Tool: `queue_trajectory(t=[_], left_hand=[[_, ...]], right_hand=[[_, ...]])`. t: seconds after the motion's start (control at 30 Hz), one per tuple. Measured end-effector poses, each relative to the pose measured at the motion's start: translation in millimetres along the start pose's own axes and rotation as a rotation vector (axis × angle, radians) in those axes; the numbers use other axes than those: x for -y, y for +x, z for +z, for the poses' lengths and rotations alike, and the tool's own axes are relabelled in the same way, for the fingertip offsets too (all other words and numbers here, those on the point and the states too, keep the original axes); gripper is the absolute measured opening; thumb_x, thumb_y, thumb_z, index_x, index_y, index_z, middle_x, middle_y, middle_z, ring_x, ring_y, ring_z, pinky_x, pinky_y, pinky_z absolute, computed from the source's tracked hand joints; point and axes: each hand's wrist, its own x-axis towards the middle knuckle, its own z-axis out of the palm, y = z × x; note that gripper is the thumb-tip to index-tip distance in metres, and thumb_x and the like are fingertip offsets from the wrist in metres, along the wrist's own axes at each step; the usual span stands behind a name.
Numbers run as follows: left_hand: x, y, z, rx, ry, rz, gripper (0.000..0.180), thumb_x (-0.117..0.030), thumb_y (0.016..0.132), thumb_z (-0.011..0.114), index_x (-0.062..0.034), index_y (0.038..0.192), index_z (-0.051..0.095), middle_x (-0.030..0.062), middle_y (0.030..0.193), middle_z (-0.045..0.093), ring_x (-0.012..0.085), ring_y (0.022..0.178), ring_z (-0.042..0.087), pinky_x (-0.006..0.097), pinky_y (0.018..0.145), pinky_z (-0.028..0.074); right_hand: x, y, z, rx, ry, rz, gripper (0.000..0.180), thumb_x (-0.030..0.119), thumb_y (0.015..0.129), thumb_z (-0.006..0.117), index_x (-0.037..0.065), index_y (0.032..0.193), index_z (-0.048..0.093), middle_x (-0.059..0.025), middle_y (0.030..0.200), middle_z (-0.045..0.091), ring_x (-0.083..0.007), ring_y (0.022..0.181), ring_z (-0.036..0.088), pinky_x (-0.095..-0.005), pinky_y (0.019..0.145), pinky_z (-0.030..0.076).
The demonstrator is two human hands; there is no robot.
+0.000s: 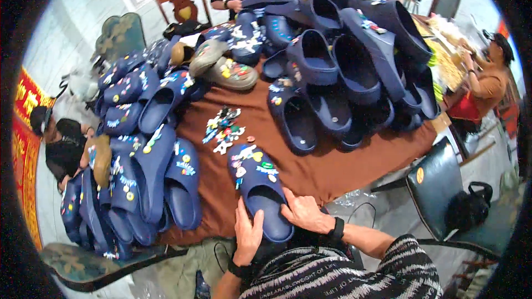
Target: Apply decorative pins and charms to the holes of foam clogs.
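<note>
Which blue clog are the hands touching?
The dark-blue, charm-studded clog at the brown cloth's near edge: it alone sits between left hand and right hand, apart from piled clogs.

one left hand (249, 235) and one right hand (308, 214) on one navy clog (265, 200); elsewhere, two olive-grey clogs (237, 76), one brown tablecloth (216, 105), four other people (490, 72) and two heaps of navy clogs (126, 182) too jumbled to count.

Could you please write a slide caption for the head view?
The left hand and right hand hold a charm-decorated navy clog near loose charms on a brown cloth, among piled clogs.
</note>
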Motion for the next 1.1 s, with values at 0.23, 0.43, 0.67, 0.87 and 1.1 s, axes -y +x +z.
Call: queue_trajectory(t=[0.23, 0.43, 0.67, 0.87, 1.1], left_hand=[[0, -2, -3, 0.126, -0.168, -0.061, 0.052, -0.027, 0.103, 0.048, 0.0024, 0.146, 0.041, 0.0221, 0.118, 0.061, 0.0327, 0.103, 0.061, 0.039, 0.094, 0.048], [-2, -5, 1, 0.065, -0.094, 0.079, 0.039, -0.024, 0.105, 0.046, 0.0011, 0.132, 0.056, 0.0189, 0.112, 0.065, 0.0324, 0.103, 0.063, 0.04, 0.092, 0.049], [-6, -5, 6, 0.065, -0.066, 0.073, 0.029, -0.02, 0.103, 0.049, -0.0016, 0.118, 0.066, 0.0178, 0.111, 0.066, 0.0356, 0.103, 0.063, 0.04, 0.091, 0.05], [-4, -2, 16, -0.008, 0.076, 0.245, 0.027, -0.021, 0.1, 0.051, -0.005, 0.114, 0.068, 0.0159, 0.111, 0.067, 0.0342, 0.104, 0.062, 0.043, 0.092, 0.049], [-1, -4, 14, -0.009, 0.113, 0.231, 0.027, -0.021, 0.098, 0.053, -0.0054, 0.113, 0.069, 0.0151, 0.111, 0.067, 0.0344, 0.104, 0.062, 0.043, 0.092, 0.049]], right_hand=[[-18, -1, -23, -0.125, 0.021, -0.06, 0.045, 0.023, 0.093, 0.054, -0.007, 0.127, 0.047, -0.0267, 0.067, 0.063, -0.0451, 0.059, 0.062, -0.0561, 0.058, 0.05], [-6, 16, -86, -0.227, 0.152, -0.066, 0.041, 0.025, 0.091, 0.055, 0.003, 0.126, 0.053, -0.0287, 0.079, 0.064, -0.0484, 0.071, 0.063, -0.0579, 0.067, 0.051], [-21, 55, -271, -0.783, -0.317, -0.454, 0.039, 0.016, 0.086, 0.062, 0.002, 0.123, 0.062, -0.0239, 0.075, 0.063, -0.0332, 0.065, 0.068, -0.0418, 0.061, 0.053], [-32, 69, -445, -0.793, -0.361, -0.162, 0.04, 0.016, 0.091, 0.056, -0.001, 0.126, 0.061, -0.0054, 0.068, 0.058, -0.0099, 0.059, 0.049, -0.0331, 0.054, 0.041], [-87, 100, -499, -0.638, -1.002, 0.009, 0.038, 0.019, 0.088, 0.052, 0.0, 0.121, 0.058, -0.0258, 0.093, 0.067, -0.0401, 0.084, 0.067, -0.0491, 0.075, 0.052]])
